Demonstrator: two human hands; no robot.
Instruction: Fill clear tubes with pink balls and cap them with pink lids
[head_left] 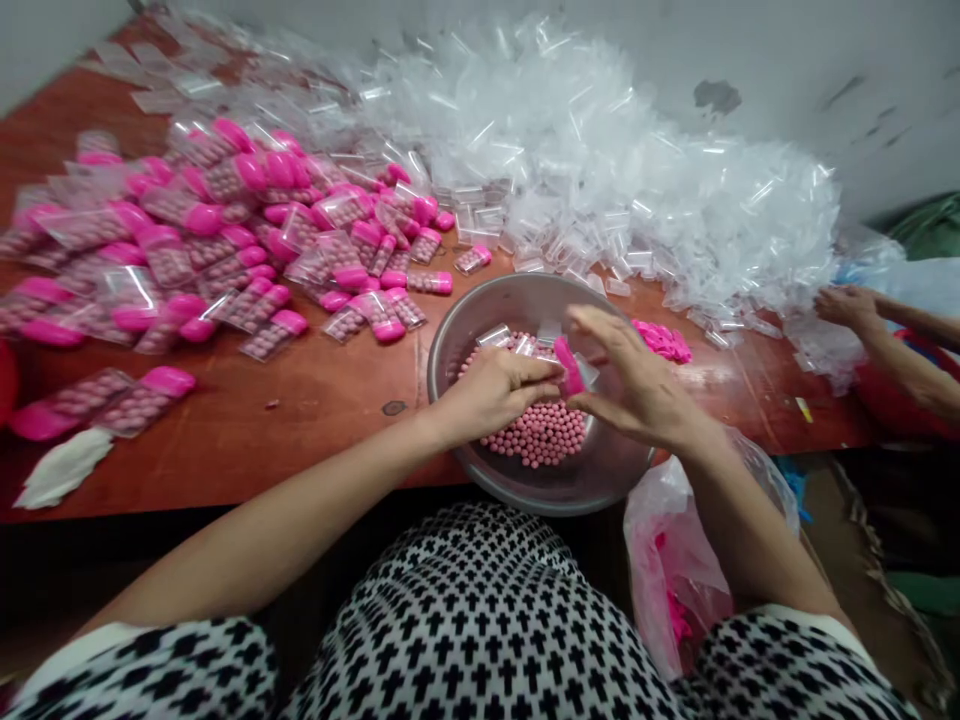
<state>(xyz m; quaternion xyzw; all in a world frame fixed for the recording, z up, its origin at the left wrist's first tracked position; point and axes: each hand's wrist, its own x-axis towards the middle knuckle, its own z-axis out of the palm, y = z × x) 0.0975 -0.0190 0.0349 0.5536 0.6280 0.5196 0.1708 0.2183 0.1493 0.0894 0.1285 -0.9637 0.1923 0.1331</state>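
While both hands meet over the metal bowl (465, 330) at the table's near edge, the left hand (491, 392) is curled, its fingertips pinching one end of a small clear tube (581, 372), and the right hand (637, 385) comes in from the other side, thumb and fingers closed on the pink cap (568, 366) at the tube's end. Below them, a heap of pink beads (540, 432) lies in the bowl, with a few more clear tubes on top. Out left on the red-brown table (300, 400) sprawls a pile of filled, pink-capped tubes (225, 240) (a blurry lot), and a great mound of empty clear tubes (600, 170) banks against the wall. Loose pink caps (664, 342) sit just beside the bowl's right rim. Far right, another person's hand (847, 305) touches that clear mound. A plastic bag (675, 560) hangs below the table edge.
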